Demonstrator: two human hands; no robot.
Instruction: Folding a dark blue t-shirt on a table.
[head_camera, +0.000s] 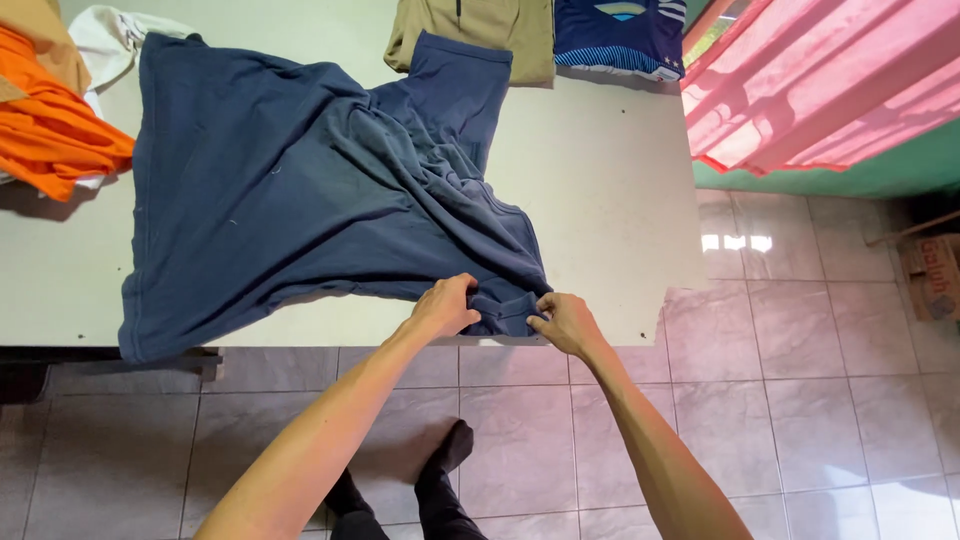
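A dark blue shirt (300, 190) lies spread and rumpled over the white table (600, 170), one sleeve reaching toward the far edge. My left hand (447, 305) pinches the shirt's near end at the table's front edge. My right hand (563, 320) grips the same bunched end just to the right, the two hands a few centimetres apart. The cloth between them is gathered into folds. A lower corner of the shirt hangs over the front edge at the left.
Orange cloth (50, 130) and white cloth (110, 40) are heaped at the table's left. A tan garment (480, 35) and a blue striped garment (620, 35) lie at the far edge. Pink curtain (820, 80) hangs right. Tiled floor (800, 380) lies below; my dark-socked feet (440, 480) show.
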